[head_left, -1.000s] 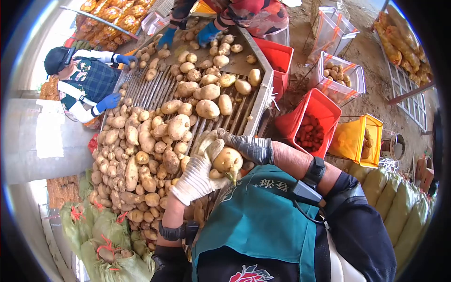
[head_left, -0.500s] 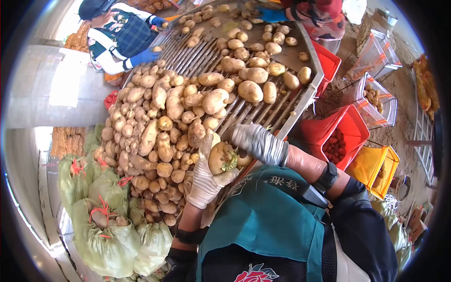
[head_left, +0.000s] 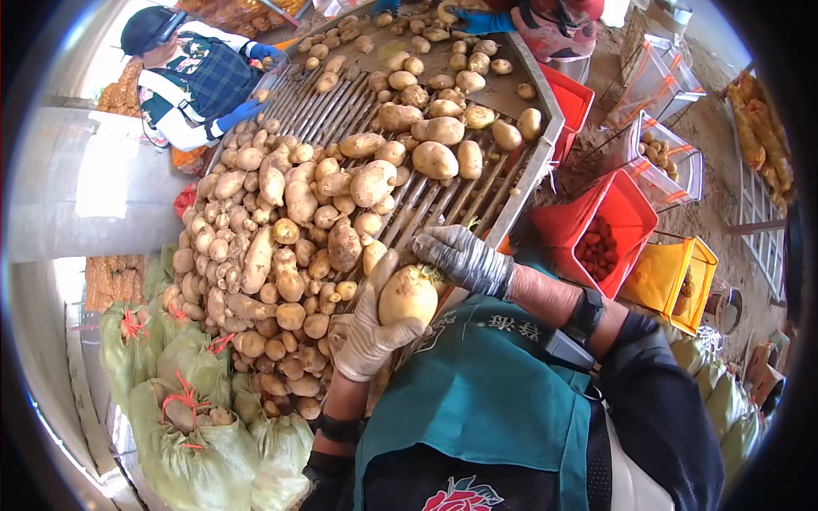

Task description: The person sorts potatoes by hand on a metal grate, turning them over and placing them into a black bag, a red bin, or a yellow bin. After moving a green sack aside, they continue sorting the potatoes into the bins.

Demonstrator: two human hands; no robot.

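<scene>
1. A packing yard with a bare dirt floor. A long sorting table [head_left: 524, 192] of metal bars runs away from the person, and its near left part is buried under a heap of potatoes [head_left: 273, 247].
2. The left hand [head_left: 371, 328], in a white knit glove, is cupped from below around a large potato [head_left: 409, 294]. The thumb lies up the potato's left side.
3. The large potato is lifted just above the table's near edge, close to the person's chest and their teal apron [head_left: 486, 400].
4. The right hand [head_left: 460, 255], in a grey glove, lies over the top end of the large potato with its fingers bent down against it. Whether they are pinching anything cannot be told.
5. A black wristband [head_left: 586, 313] sits on the right forearm.
6. Further up the bars, bigger potatoes lie spread out, well apart from the hands.
7. A co-worker in a plaid top [head_left: 192, 81] stands at the table's far left side, with blue gloves [head_left: 239, 111] at the bars.
8. A second co-worker's blue-gloved hand [head_left: 477, 19] rests at the far end.
9. To the right of the table stand a red crate [head_left: 630, 209] holding small red items, a yellow crate [head_left: 669, 272] just beside it, and a clear bin [head_left: 669, 162] with small potatoes inside.
10. On the left, below the heap, lie green sacks [head_left: 196, 434] tied with red string.
</scene>
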